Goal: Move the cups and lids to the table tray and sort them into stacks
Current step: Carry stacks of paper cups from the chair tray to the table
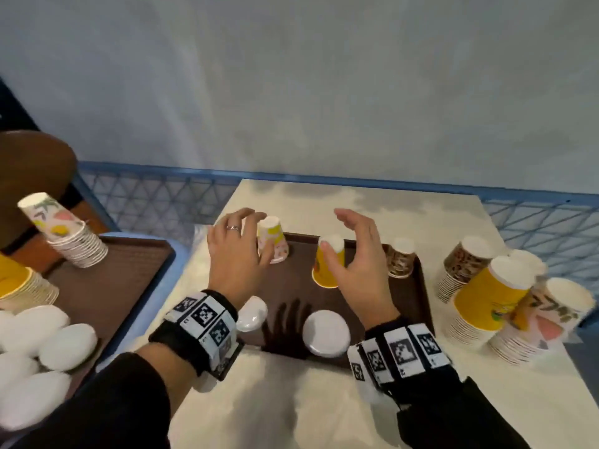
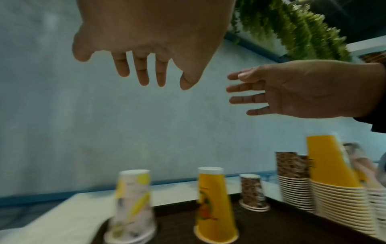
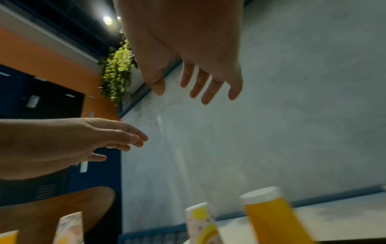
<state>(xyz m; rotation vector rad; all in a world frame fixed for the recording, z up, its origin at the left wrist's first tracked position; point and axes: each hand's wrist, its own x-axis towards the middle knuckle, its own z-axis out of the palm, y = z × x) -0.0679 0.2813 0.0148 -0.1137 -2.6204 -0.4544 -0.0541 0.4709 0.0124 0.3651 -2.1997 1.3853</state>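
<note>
Cups (image 1: 328, 265) stand upside down on the worktop tray (image 1: 415, 296), three kinds started, two lids (image 1: 326, 332) in front. Both hands (image 1: 238, 246) hover empty, fingers loose. Stacks (image 1: 76, 239) and lids on the side tray remain.

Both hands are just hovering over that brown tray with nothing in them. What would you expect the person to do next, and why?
Probably reach the right hand toward the tall yellow paper cup stack on the white table. Both it and the left hand hang open and empty above the brown table tray, where single upside-down floral, yellow and brown speckled cups stand as stack starters.
</note>
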